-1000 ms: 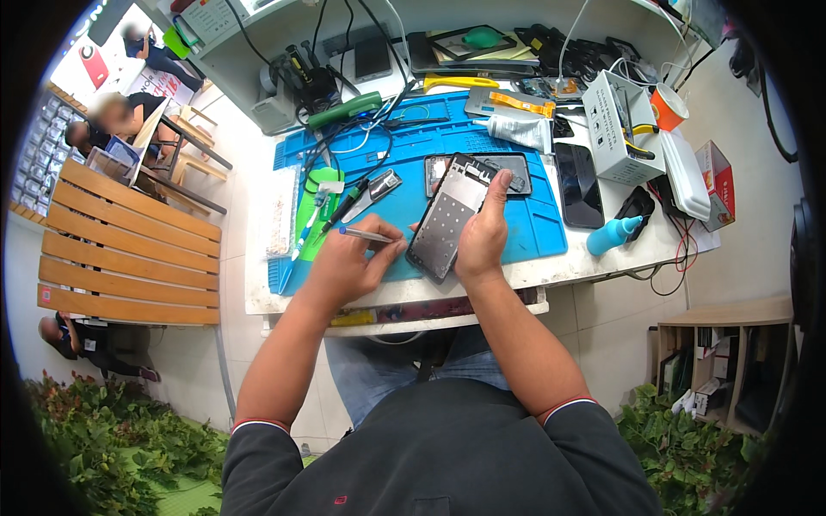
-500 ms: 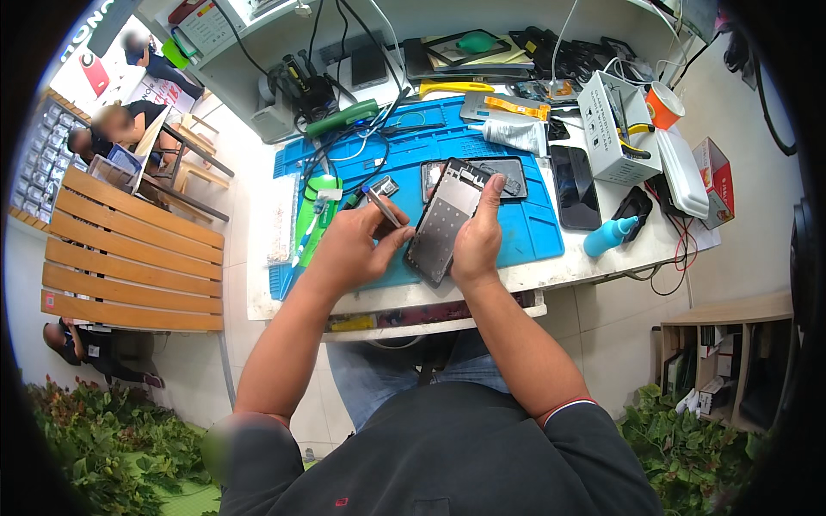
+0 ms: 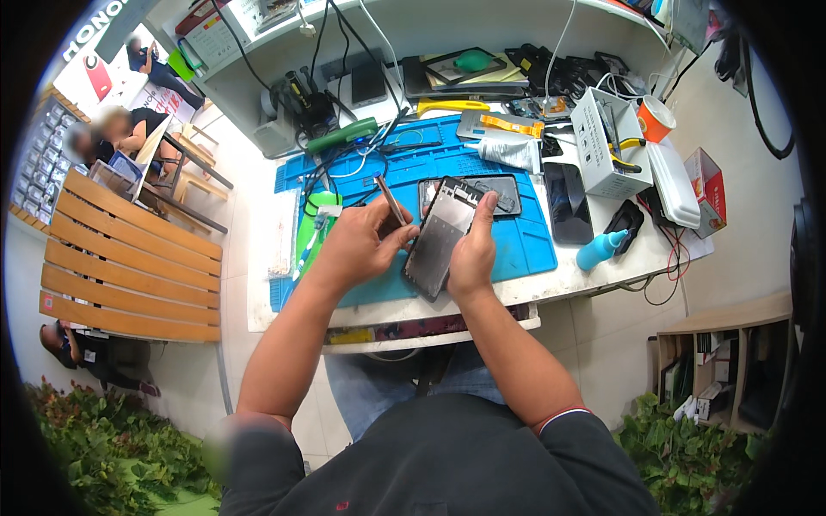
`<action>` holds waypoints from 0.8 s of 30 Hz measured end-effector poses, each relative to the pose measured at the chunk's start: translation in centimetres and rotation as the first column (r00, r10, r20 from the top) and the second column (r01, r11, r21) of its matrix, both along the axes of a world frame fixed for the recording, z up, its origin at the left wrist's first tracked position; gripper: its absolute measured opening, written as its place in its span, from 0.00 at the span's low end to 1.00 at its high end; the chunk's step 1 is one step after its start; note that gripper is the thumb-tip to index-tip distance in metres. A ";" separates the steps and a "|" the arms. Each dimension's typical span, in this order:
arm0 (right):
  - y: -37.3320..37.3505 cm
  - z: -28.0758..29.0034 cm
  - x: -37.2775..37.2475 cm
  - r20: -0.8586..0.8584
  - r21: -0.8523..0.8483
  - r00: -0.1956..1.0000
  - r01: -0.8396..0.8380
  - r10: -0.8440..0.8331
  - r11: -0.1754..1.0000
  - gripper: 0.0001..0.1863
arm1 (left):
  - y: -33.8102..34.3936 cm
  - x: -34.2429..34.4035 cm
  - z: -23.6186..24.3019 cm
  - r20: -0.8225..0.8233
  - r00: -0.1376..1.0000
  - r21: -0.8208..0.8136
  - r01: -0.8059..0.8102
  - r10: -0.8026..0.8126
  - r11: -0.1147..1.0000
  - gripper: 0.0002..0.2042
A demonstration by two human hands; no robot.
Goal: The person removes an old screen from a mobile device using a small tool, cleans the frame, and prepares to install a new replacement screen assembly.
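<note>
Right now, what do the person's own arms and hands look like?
The left hand and right hand are ungloved, with nothing worn on either wrist. Short dark sleeves leave the forearms bare, the right cuff edged in red and white.

Dark short-sleeved shirt (image 3: 447, 464), blue jeans (image 3: 342, 391)
Thin red and white trim (image 3: 564, 414) edges the right sleeve (image 3: 585, 443); a small red emblem (image 3: 342, 506) marks the shirt's left side.
</note>
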State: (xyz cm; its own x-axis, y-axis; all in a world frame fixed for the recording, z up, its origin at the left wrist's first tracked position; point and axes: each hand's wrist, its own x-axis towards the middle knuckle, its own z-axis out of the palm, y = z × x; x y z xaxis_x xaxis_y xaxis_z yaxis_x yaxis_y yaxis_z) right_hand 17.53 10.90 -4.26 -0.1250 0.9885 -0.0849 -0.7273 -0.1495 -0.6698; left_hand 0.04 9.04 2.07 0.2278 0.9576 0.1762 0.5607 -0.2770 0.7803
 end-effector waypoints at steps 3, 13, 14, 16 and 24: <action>0.4 -0.9 -0.2 -0.013 -0.002 1.000 0.008 -0.008 1.000 0.42 | 0.9 0.7 0.8 0.011 1.000 -0.031 -0.021 0.021 0.999 0.09; 0.0 0.5 0.2 0.102 0.043 0.988 -0.125 0.120 0.991 0.48 | 4.7 2.1 1.7 0.104 0.994 0.061 -0.046 0.039 0.997 0.08; -0.1 0.2 0.2 0.080 0.023 0.988 -0.134 0.131 0.991 0.47 | 4.9 2.2 1.5 0.130 0.991 0.087 -0.048 0.036 0.995 0.08; 0.0 0.2 0.0 0.077 0.011 0.990 -0.123 0.122 0.992 0.47 | 5.4 2.2 1.3 0.140 0.989 0.088 -0.060 0.047 0.994 0.09; -0.1 0.2 0.0 0.083 0.018 0.988 -0.129 0.127 0.992 0.47 | 5.2 2.5 1.5 0.152 0.986 0.090 -0.079 0.064 0.993 0.11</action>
State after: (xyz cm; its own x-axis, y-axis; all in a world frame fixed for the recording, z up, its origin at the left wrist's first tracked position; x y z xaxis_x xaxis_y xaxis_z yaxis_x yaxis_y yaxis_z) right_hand 17.55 10.75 -4.10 -0.2440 0.9667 -0.0772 -0.6459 -0.2214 -0.7307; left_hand 2.54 14.24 3.54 0.1236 0.9477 0.2943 0.4612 -0.3175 0.8286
